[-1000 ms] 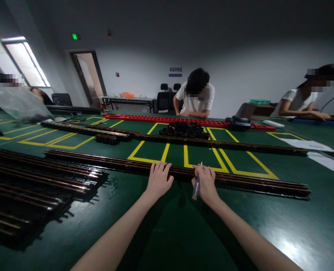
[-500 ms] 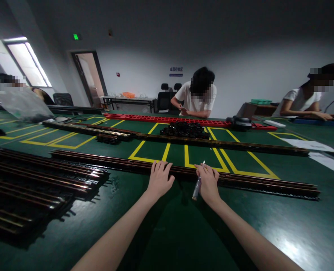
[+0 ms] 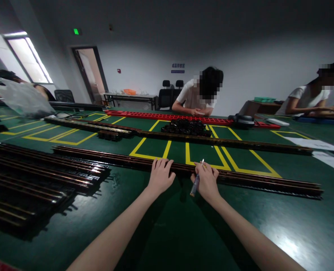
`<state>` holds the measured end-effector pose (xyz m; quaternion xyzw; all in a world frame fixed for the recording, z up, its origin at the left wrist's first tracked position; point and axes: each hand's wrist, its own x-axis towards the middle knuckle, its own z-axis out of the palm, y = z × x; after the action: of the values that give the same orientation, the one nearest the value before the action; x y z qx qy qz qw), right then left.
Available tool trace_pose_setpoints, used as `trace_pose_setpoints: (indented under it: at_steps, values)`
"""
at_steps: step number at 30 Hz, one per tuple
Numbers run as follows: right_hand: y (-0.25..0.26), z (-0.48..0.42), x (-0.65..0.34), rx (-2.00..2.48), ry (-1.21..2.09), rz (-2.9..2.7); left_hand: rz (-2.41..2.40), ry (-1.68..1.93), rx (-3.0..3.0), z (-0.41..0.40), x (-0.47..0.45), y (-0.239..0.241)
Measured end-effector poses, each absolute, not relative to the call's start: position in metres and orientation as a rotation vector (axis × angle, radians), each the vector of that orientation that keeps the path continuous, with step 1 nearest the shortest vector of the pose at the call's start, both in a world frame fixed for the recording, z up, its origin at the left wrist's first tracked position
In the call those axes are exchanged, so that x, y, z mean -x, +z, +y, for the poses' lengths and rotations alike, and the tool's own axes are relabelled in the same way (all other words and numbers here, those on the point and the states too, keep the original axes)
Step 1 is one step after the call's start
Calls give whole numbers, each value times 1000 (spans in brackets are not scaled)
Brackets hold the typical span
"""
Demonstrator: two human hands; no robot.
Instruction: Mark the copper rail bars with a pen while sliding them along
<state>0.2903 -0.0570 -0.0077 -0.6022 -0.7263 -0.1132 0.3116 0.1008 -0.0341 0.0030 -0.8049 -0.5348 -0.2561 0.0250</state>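
A long dark strip with copper-coloured rails, like model railway track (image 3: 268, 183), runs across the green table in front of me. My left hand (image 3: 161, 177) lies palm down on its near side, fingers spread over the strip and thumb apart. To the right, my right hand (image 3: 208, 180) is closed round a pen-shaped tool (image 3: 194, 187) with a greyish handle and a bright metal tip. The tip points away from me and up past the fingers, above the strip; whether it touches the strip I cannot tell. The fingertips of this hand are at the strip.
Several similar strips (image 3: 37, 169) lie stacked at left. Another long strip (image 3: 240, 143) lies farther back, beside a heap of black parts (image 3: 185, 128). Beyond are a red lattice strip (image 3: 155, 116) and a plastic bag (image 3: 25, 99). Co-workers sit across the table; paper sheets (image 3: 329, 160) lie right.
Both my hands stay nearly in place on the strip; the tool has shifted slightly in my right hand. The view has tilted a little. The co-worker opposite has leaned to the right.
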Motion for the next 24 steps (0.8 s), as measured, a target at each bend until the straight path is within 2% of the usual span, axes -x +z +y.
trace_pose_setpoints:
  at_steps: [24]
  values:
    - [-13,-52,-299,1535,-238,-1998,-1692,-741,2496,-37,-101,7]
